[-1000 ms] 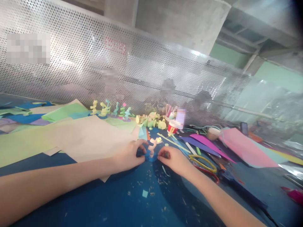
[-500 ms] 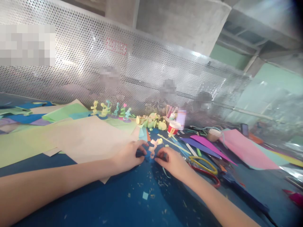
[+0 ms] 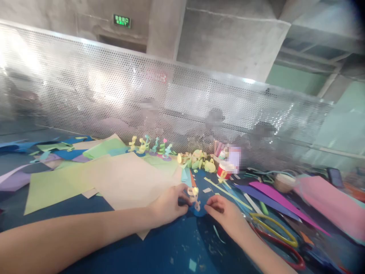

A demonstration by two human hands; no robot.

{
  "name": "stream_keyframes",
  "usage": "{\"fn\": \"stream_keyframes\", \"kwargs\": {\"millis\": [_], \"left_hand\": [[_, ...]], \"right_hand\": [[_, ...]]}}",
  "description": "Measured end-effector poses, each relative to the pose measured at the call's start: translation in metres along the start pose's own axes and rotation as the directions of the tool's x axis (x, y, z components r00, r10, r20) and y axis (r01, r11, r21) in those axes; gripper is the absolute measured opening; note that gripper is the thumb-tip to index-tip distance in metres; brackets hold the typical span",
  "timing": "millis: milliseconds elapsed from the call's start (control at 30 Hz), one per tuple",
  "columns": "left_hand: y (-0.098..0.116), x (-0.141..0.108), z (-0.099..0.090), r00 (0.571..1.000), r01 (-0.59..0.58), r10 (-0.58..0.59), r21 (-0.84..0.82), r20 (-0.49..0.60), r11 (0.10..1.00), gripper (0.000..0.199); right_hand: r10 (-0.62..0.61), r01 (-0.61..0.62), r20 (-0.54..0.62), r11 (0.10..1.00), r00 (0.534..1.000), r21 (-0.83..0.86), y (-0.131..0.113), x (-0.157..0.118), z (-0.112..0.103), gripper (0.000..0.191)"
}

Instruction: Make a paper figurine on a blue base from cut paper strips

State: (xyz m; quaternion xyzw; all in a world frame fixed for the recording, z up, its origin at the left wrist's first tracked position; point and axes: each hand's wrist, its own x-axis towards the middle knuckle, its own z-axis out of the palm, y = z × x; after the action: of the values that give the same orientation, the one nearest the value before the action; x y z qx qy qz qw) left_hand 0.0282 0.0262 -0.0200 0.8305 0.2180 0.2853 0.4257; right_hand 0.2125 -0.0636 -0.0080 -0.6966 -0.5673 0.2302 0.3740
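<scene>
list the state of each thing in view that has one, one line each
Left hand, fingers curled, beside the blue base
Right hand, fingers curled, at the base's other side
Pink paper figure, upright on the base
Scissors, lying down, handles apart
Red tub, upright, lid unclear
Green sign, lit

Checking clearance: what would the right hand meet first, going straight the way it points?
Most likely the blue base of the curled-paper figure; depth is unclear, and the right hand may already touch it.
</scene>
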Motion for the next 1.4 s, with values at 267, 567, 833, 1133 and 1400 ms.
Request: {"fn": "stream_keyframes", "kwargs": {"millis": [267,567,833,1133,1400], "left_hand": [[-0.005,0.007,0.000,0.989,0.054,-0.080,-0.199,-0.125,0.978,0.024],[0.002,0.003,-0.003,1.000,-0.015,0.015,-0.160,-0.003,0.987,0.040],[0.010,0.004,-0.004,1.000,0.007,-0.010,-0.236,-0.011,0.972,0.024],[0.015,0.005,-0.007,0.996,0.045,-0.078,-0.507,-0.043,0.861,0.016],[0.012,0.005,-0.008,0.994,0.100,-0.108,-0.529,0.016,0.843,0.018]], "right_hand": [[0.090,-0.072,-0.055,0.959,0.994,0.275,-0.001,0.000,0.001,0.025],[0.188,-0.109,-0.114,0.863,0.976,0.493,-0.009,-0.005,0.010,0.026],[0.188,-0.113,-0.077,0.818,0.979,0.564,-0.030,-0.017,0.012,0.028],[0.190,-0.125,-0.040,0.776,0.981,0.618,-0.038,-0.022,0.012,0.034],[0.179,-0.131,0.000,0.718,0.984,0.684,-0.037,-0.022,0.012,0.030]]}}
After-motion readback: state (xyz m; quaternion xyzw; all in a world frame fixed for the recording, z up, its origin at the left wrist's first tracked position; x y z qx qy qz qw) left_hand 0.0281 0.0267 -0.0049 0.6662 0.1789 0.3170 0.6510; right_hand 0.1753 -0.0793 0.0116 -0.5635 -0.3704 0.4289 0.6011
